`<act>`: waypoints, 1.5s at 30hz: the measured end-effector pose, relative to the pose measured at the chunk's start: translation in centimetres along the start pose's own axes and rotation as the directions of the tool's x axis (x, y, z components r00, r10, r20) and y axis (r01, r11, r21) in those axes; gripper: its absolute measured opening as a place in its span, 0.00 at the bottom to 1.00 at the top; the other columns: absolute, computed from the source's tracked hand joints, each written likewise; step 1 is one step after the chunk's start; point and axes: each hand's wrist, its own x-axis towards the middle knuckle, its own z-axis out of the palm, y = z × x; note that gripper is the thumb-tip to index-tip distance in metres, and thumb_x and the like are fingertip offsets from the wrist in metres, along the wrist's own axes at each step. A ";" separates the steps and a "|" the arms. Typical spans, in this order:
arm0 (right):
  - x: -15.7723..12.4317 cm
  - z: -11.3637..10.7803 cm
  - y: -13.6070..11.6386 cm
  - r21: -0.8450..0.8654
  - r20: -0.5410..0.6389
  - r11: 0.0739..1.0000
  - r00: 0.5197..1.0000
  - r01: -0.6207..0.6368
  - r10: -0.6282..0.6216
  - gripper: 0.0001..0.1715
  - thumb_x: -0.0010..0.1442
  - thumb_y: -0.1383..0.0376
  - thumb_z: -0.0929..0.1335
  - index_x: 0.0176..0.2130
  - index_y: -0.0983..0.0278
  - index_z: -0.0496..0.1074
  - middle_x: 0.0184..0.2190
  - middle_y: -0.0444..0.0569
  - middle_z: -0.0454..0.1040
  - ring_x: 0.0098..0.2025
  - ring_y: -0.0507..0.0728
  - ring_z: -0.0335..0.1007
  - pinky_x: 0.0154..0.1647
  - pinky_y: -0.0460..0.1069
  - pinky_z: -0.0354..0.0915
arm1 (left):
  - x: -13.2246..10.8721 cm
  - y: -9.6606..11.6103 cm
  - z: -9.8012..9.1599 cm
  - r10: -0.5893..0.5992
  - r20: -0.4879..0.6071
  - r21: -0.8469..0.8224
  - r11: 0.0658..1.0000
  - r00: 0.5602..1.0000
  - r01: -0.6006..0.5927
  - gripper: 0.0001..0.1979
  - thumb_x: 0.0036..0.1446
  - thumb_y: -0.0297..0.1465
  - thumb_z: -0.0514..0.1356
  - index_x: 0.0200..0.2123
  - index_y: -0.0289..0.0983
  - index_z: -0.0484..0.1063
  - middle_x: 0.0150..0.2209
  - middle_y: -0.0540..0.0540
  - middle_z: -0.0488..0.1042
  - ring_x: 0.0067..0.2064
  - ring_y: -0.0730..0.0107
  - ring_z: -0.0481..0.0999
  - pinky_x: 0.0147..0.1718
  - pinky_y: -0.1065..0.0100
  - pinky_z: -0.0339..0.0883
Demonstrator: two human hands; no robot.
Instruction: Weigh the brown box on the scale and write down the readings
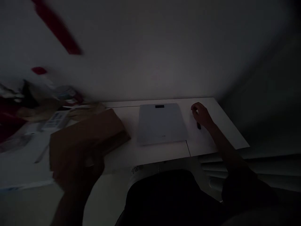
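Observation:
The picture is dark and partly blurred. At the left, my left hand point(80, 166) grips the near side of a brown cardboard box point(87, 130), which sits tilted over the table; shadow hides most of the fingers. A flat, pale bathroom scale point(162, 124) with a small dark display lies in the middle of the white table. To its right, my right hand point(202, 115) is curled, thumb and forefinger drawn together. A short dark object point(198, 125) shows just under that hand; its kind is unclear, and so is whether the fingers hold it.
Left of the box, the white table point(225, 131) carries clutter: a white package with dark print point(55, 121), bags and a blurred round container point(67, 94). A red strip point(57, 28) is on the wall behind. Pale horizontal pipes point(263, 166) run below the table at right.

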 end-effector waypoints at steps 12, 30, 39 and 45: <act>4.1 15.8 -19.6 0.623 0.442 0.750 0.891 -0.224 -0.101 0.41 0.67 0.40 0.59 0.68 0.59 0.61 0.69 0.54 0.61 0.71 0.59 0.58 0.73 0.57 0.56 | -4.0 -11.7 -2.7 -0.689 -0.124 -0.428 0.686 0.714 0.588 0.34 0.46 0.50 0.65 0.57 0.46 0.70 0.61 0.46 0.73 0.63 0.48 0.70 0.66 0.37 0.61; 2.2 20.6 -25.7 0.642 0.495 0.723 0.858 -0.255 -0.137 0.52 0.65 0.32 0.50 0.70 0.63 0.58 0.71 0.51 0.60 0.73 0.59 0.53 0.77 0.56 0.49 | -2.6 -8.6 0.1 -0.761 0.117 -0.693 0.398 0.638 0.601 0.36 0.53 0.45 0.58 0.63 0.37 0.63 0.64 0.44 0.69 0.65 0.53 0.67 0.68 0.53 0.62; 2.0 20.2 -26.1 0.629 0.465 0.743 0.877 -0.231 -0.121 0.54 0.66 0.33 0.48 0.70 0.65 0.59 0.70 0.53 0.61 0.72 0.61 0.55 0.77 0.58 0.50 | -2.1 -7.2 0.4 -0.775 0.035 -0.797 0.359 0.631 0.486 0.33 0.49 0.41 0.59 0.59 0.40 0.72 0.59 0.47 0.74 0.63 0.55 0.71 0.62 0.60 0.66; 2.1 17.2 -25.5 0.672 0.386 0.721 0.911 -0.170 -0.145 0.51 0.67 0.34 0.49 0.72 0.63 0.55 0.69 0.52 0.62 0.71 0.62 0.57 0.74 0.58 0.54 | -0.5 -5.2 0.4 -0.705 -0.012 -0.791 0.441 0.709 0.425 0.31 0.50 0.39 0.58 0.59 0.42 0.73 0.58 0.50 0.76 0.62 0.59 0.71 0.61 0.63 0.68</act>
